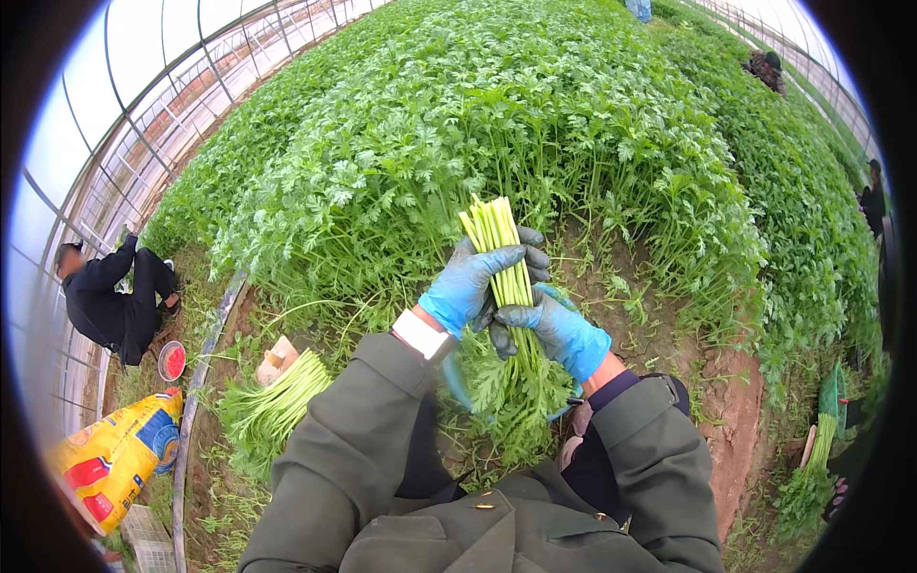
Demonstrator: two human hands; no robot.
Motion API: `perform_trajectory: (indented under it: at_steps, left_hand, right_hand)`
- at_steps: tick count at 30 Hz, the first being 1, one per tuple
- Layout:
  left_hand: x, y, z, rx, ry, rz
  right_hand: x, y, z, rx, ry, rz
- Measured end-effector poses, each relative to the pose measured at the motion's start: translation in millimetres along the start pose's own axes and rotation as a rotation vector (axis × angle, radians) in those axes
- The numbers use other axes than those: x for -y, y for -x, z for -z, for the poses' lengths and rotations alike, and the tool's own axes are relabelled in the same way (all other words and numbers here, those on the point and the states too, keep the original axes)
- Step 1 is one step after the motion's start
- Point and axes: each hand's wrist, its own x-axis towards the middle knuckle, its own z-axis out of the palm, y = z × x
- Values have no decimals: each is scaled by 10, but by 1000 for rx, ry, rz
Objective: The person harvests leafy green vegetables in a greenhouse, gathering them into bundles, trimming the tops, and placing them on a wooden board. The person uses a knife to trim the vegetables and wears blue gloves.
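Note:
Both my hands wear blue gloves with dirt-darkened fingers. They close around one bundle of leafy green stems [510, 279], probably chrysanthemum greens, with cut pale ends up and leaves hanging toward my lap. My left hand [476, 279] wraps the bundle near the cut ends. Lower down, my right hand [548, 326] grips the same stems closer to the leaves. Behind the leaves, a light blue ring-shaped rim [458, 383] shows in part; what it belongs to is hidden. A larger pile of cut greens [290, 394] lies on the ground beside my left arm.
Standing greens [458, 129] fill the bed ahead. At left are a seated person [118, 301], a bowl of red items [172, 360], a yellow printed sack [118, 455] and a plastic crate [148, 537]. A hose-like strip [197, 401] runs alongside. Another bundle [813, 458] is at right.

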Motion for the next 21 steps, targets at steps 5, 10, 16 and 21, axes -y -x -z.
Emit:
perform_trajectory:
  at_steps: [5,10,16,21]
  left_hand:
    - [-29,57,65,95,183,66]
    - [-81,33,197,95,171,21]
    - [-254,10,447,-233,156,-13]
    - [-277,18,449,-286,110,-135]
  right_hand:
    - [-40,60,11,49,-136,-139]
    - [-15,52,108,-52,-29,-101]
    - [-13,17,151,-98,375,-46]
    - [-231,34,24,-295,990,40]
